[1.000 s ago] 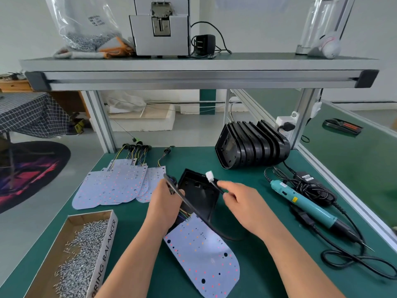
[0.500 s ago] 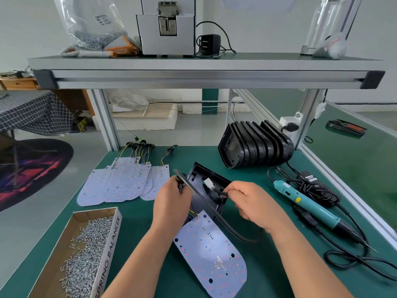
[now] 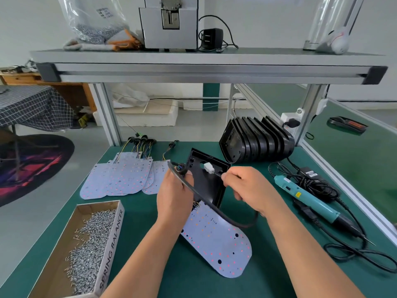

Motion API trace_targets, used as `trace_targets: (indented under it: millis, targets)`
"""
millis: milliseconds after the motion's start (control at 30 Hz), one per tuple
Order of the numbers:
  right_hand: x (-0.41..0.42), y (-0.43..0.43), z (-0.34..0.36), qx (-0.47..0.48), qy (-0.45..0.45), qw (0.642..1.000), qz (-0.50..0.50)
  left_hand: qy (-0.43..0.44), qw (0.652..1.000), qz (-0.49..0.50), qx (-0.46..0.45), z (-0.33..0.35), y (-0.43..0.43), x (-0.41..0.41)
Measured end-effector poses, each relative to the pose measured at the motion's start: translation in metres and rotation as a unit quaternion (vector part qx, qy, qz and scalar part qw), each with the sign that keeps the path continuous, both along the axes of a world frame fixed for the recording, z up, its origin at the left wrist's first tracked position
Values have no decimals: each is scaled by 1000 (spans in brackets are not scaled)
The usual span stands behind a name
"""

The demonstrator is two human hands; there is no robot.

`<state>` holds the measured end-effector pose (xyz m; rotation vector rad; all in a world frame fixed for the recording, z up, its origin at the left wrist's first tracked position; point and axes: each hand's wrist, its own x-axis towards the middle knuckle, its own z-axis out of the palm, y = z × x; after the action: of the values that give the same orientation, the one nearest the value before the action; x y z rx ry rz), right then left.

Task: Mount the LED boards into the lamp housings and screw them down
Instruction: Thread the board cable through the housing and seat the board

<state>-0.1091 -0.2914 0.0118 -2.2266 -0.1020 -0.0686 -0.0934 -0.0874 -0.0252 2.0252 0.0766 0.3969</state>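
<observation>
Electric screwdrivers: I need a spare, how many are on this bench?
1: the teal screwdriver lies on the green bench, right of the right hand. Others may be hidden.

Colour and pattern log, assembly bench.
Bench mat point(image 3: 150, 211) dark green, plain. LED board point(image 3: 217, 244) pale lilac-white, dotted red and orange with black holes; spare boards point(image 3: 120, 179) the same, lead wires point(image 3: 139, 147) yellow, blue and green. Housing point(image 3: 206, 181) and stacked housings point(image 3: 257, 143) black. Cable point(image 3: 227, 219) black, connector point(image 3: 208, 168) white. Screwdriver point(image 3: 307, 196) teal, yellow label. Screws point(image 3: 90, 244) silver-grey; box point(image 3: 53, 265) brown card, white side with black lettering. Rug point(image 3: 32, 164) black with red-purple pattern. Cloth point(image 3: 32, 106) dark, white grid check.
</observation>
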Motion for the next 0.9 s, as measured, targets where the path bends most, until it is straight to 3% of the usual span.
trace_targets:
  millis: [200,367,900]
  targets:
    - [4,5,2,165,41,985,-10,-44,998,-9,46,2,1,-2]
    - [4,11,1,193,11,979,-63,-67,996,-16,56,0,0,0]
    - [-2,25,13,-34,-136,985,-102,-138,988,-48,47,4,2,-1]
